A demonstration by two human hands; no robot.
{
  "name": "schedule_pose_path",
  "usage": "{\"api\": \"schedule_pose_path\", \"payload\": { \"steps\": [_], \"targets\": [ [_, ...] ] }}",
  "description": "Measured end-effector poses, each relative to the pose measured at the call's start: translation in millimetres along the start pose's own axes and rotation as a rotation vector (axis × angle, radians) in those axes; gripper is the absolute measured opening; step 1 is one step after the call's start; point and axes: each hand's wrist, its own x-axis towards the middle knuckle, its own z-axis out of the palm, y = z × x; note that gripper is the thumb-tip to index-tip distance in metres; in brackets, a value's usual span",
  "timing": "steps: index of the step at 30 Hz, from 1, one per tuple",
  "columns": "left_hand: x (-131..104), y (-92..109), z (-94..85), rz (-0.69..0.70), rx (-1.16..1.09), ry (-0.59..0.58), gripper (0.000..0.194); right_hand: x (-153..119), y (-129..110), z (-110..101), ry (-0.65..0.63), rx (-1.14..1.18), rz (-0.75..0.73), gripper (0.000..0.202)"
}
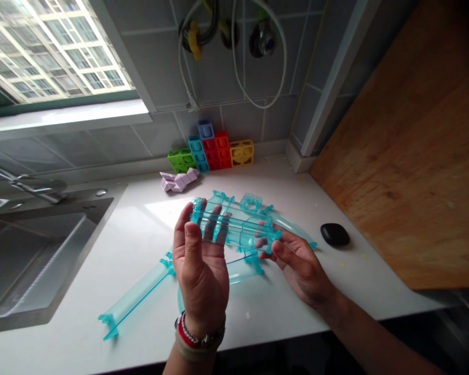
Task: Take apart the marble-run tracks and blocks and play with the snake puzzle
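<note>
My left hand (203, 255), with a bracelet at the wrist, holds one end of a clear teal plastic track piece (238, 229) across its fingers, the palm turned up. The other end is pinched between the thumb and fingers of my right hand (293, 258). Below the hands, a long straight teal piece (138, 297) lies slanting on the white counter (140, 349). More teal pieces lie behind and under the held one, among them a small wavy-edged square piece (251, 202) and a curved piece (293, 225).
Coloured cube blocks (217, 150) stand against the tiled wall, with a lilac folded object (179, 180) in front. A black rounded object (335, 235) lies at the right near a wooden panel (410, 172). The sink (27, 260) and faucet (35, 187) are at the left.
</note>
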Motion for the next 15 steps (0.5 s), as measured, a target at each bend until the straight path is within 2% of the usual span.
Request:
{"api": "schedule_pose_path", "payload": {
  "steps": [6,10,12,15],
  "targets": [
    [1.4,-2.3,-0.8,-0.064,-0.011,0.009,0.041,-1.5,-0.6,4.5,-0.002,-0.090,-0.074,0.042],
    [2.9,-2.5,-2.1,-0.169,-0.063,0.000,0.051,-4.8,1.6,6.3,0.073,-0.176,-0.152,0.049],
    [3.2,-2.8,-2.8,-0.187,-0.088,0.012,0.050,-5.6,2.2,6.2,0.065,-0.185,-0.144,0.048],
    [3.1,-3.2,-3.5,-0.172,-0.093,0.015,0.048,-4.4,2.0,5.7,-0.014,-0.183,-0.072,0.042]
  ]
}}
